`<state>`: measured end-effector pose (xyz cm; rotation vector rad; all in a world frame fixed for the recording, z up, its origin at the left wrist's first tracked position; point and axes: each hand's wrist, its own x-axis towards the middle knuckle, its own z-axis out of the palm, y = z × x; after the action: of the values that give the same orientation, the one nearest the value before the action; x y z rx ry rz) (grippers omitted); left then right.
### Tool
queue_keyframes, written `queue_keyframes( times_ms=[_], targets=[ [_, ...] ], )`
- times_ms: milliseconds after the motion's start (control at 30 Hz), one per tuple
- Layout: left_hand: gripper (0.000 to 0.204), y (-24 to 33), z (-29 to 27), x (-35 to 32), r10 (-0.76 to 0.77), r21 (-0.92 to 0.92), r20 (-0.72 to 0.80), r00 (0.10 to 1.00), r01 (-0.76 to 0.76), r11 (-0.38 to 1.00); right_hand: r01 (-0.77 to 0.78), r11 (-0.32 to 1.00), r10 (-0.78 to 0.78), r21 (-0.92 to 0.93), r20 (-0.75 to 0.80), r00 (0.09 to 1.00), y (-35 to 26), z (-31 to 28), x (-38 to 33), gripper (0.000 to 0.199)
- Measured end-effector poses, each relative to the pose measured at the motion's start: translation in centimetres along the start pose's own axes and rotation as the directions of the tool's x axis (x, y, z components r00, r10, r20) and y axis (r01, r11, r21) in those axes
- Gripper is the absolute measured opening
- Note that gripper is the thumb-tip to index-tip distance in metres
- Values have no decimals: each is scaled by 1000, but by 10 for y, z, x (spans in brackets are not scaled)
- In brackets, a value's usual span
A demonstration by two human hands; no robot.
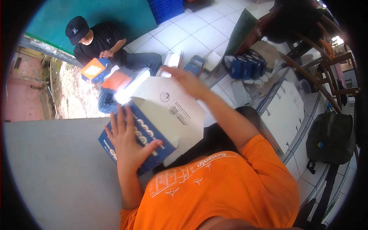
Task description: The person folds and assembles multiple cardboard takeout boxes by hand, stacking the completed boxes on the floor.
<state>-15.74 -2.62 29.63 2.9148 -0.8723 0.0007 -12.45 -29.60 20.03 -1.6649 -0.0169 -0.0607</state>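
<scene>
A blue printed cardboard box (143, 130) is tilted on my lap. Its large white inner flap (168, 96) stands raised and bears small dark print. My left hand (128, 143) lies on the blue side with fingers spread, the tips near the box's upper edge. At the flap's far edge is my right hand (188, 82), its fingers bent over that edge; the thumb is hidden. Across from me, a seated person (101, 46) in a black cap handles an orange and blue box (94, 71).
Several blue boxes (247, 65) are piled to the right on the white tiled floor (188, 28). A white carton (283, 115) stands beside my right arm, with a dark green backpack (330, 138) farther right. A grey surface (61, 165) lies at my left. A blue crate (165, 9) stands at the back.
</scene>
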Motion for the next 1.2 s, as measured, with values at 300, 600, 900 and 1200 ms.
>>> queue_keyframes(
  times_ms=[300,600,900,1200],
  targets=[
    [126,-16,-2,4,-58,-219,46,997,67,973,-535,730,121,-425,-690,713,180,-249,-53,64],
    [129,-6,-20,11,-203,-205,142,969,230,951,-912,174,199,-371,-894,402,180,-333,-65,114],
    [130,22,-29,30,-195,-94,188,963,215,972,-894,-49,553,-444,-758,347,201,-312,6,145],
    [128,29,-26,35,-208,-77,189,960,225,971,-848,-40,578,-529,-705,412,200,-361,-13,134]
  ],
)
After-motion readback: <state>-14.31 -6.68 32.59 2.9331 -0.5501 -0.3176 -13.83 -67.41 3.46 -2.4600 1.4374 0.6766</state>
